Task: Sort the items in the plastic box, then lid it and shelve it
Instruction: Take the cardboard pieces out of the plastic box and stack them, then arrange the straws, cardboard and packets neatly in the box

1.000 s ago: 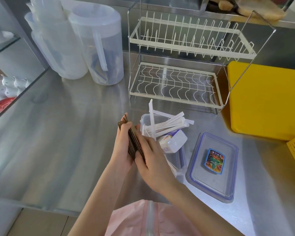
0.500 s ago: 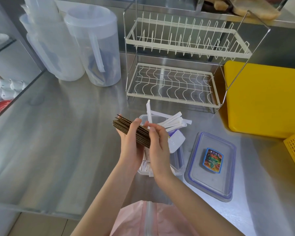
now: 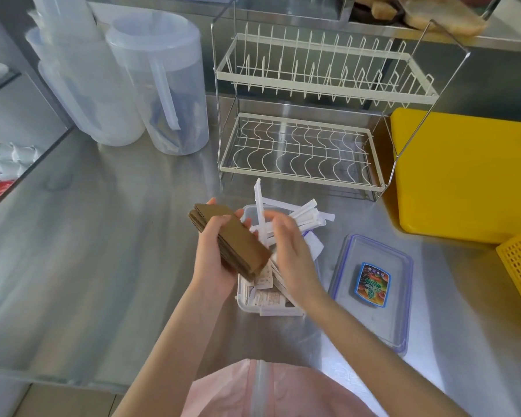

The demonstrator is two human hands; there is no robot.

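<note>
The left hand (image 3: 215, 254) grips a stack of brown cardboard pieces (image 3: 232, 240) above a clear plastic box (image 3: 263, 308) of white paper-wrapped sticks (image 3: 295, 215) on a steel worktop (image 3: 103, 251). The right hand (image 3: 292, 254) hovers beside it, fingers loosely spread, holding nothing. The box's lid (image 3: 373, 320) lies just right.

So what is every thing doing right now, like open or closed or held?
plastic box: open, full of items
lid: off, flat on the counter right of the box
brown stack: held in the left hand
right hand: open, beside the stack
white sticks: poking out of the box
dish rack: empty
pitcher: lidded
</note>
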